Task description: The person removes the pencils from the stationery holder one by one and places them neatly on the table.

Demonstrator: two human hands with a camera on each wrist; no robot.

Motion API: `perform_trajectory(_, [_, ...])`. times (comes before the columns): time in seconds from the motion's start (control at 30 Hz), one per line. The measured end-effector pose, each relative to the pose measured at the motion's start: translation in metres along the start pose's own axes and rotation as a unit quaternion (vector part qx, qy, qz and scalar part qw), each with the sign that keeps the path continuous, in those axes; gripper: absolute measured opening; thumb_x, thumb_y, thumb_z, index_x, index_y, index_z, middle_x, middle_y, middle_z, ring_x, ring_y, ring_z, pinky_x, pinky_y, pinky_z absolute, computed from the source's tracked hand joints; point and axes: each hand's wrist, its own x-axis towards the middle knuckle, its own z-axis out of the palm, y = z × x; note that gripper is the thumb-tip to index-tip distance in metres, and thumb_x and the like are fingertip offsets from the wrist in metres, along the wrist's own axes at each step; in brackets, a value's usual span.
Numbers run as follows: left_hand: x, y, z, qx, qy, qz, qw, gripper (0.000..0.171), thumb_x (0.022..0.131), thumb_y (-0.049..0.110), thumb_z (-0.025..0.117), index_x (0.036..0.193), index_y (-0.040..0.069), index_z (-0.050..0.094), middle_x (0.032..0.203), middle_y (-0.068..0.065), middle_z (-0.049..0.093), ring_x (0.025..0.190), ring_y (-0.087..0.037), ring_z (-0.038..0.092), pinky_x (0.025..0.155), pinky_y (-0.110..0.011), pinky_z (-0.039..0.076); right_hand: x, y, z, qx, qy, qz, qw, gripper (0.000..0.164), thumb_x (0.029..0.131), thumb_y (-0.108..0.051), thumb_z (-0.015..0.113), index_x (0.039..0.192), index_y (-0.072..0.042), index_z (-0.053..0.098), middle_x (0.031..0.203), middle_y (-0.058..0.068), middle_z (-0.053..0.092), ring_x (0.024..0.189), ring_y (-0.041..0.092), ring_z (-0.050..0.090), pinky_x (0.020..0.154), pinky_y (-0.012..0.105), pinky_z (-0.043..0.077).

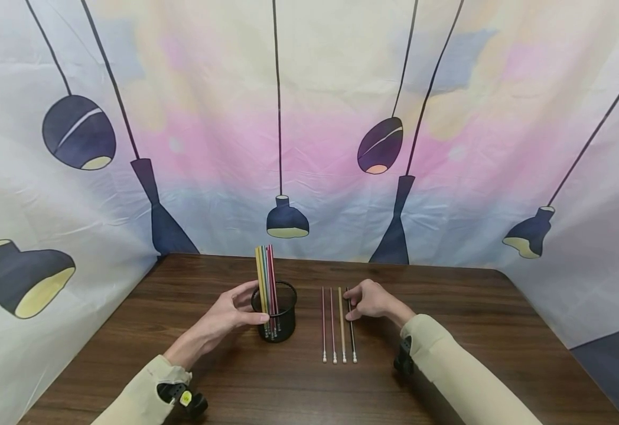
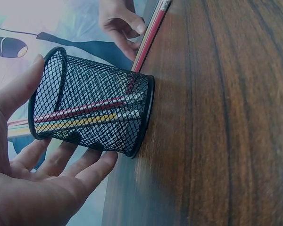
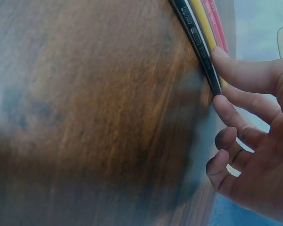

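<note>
My left hand [image 1: 223, 314] holds a black wire-mesh pencil cup [image 1: 286, 326] upright on the table, with the thumb at its rim and the fingers along its side in the left wrist view. Several yellow, green and red pencils [image 1: 262, 273] lean inside it, eraser ends down. To the right, my right hand [image 1: 374, 300] has its thumb and fingertips at the far end of a black pencil [image 3: 194, 40]. Left of that pencil, a yellow pencil [image 1: 342, 330] and two reddish pencils [image 1: 323, 324] lie side by side, eraser ends toward me.
The dark wood-grain table [image 1: 448, 378] runs back to a cloth backdrop [image 1: 224, 147] printed with hanging lamps. Black wrist cameras are strapped at both sleeves [image 1: 437, 342].
</note>
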Motion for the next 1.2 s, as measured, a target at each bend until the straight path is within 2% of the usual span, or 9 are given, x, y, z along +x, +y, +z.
perform_trajectory(0.33, [0.000,0.001,0.000,-0.003,-0.005,0.013,0.9999,0.093,0.088,0.011,0.085,0.164,0.003,0.032,0.156,-0.026,0.048,0.140,-0.046,0.050,0.104,-0.047,0.050,-0.003,-0.003,-0.007,-0.008,0.010,-0.013,1.000,0.046,0.080,-0.005,0.092,0.122,0.003,0.077,0.100,0.006,0.076,0.096,0.021,0.069,0.092,0.045,0.055])
perform_trajectory(0.6, [0.002,-0.003,-0.001,-0.004,0.000,0.008,1.0000,0.093,0.087,0.010,0.086,0.164,0.006,0.033,0.155,-0.025,0.049,0.140,-0.045,0.049,0.106,-0.049,0.048,-0.007,-0.009,-0.012,-0.006,0.012,-0.017,1.000,0.049,0.081,-0.007,0.092,0.125,0.004,0.075,0.096,0.008,0.074,0.095,0.019,0.067,0.089,0.043,0.053])
perform_trajectory(0.9, [0.001,0.000,0.001,-0.003,-0.007,0.011,0.9999,0.094,0.088,0.011,0.086,0.164,0.003,0.031,0.157,-0.026,0.047,0.140,-0.046,0.049,0.106,-0.049,0.048,-0.012,-0.024,-0.015,0.003,0.006,-0.044,0.999,0.047,0.084,-0.009,0.090,0.128,0.003,0.074,0.086,0.003,0.068,0.083,0.016,0.061,0.078,0.036,0.050])
perform_trajectory(1.03, [0.001,0.001,0.001,-0.003,-0.003,0.009,0.9999,0.093,0.088,0.010,0.085,0.164,0.003,0.032,0.156,-0.026,0.047,0.140,-0.045,0.049,0.106,-0.048,0.048,-0.012,-0.033,-0.013,0.008,0.006,-0.057,0.998,0.046,0.085,-0.010,0.089,0.127,0.001,0.075,0.092,0.007,0.071,0.086,0.018,0.063,0.077,0.035,0.050])
perform_trajectory(1.2, [0.001,0.000,0.000,0.000,0.002,0.006,1.0000,0.094,0.088,0.010,0.086,0.164,0.004,0.032,0.156,-0.025,0.048,0.140,-0.045,0.050,0.105,-0.048,0.048,-0.012,-0.046,-0.011,0.008,0.005,-0.073,0.997,0.041,0.087,-0.011,0.088,0.125,-0.003,0.077,0.095,0.009,0.071,0.082,0.019,0.061,0.073,0.034,0.048])
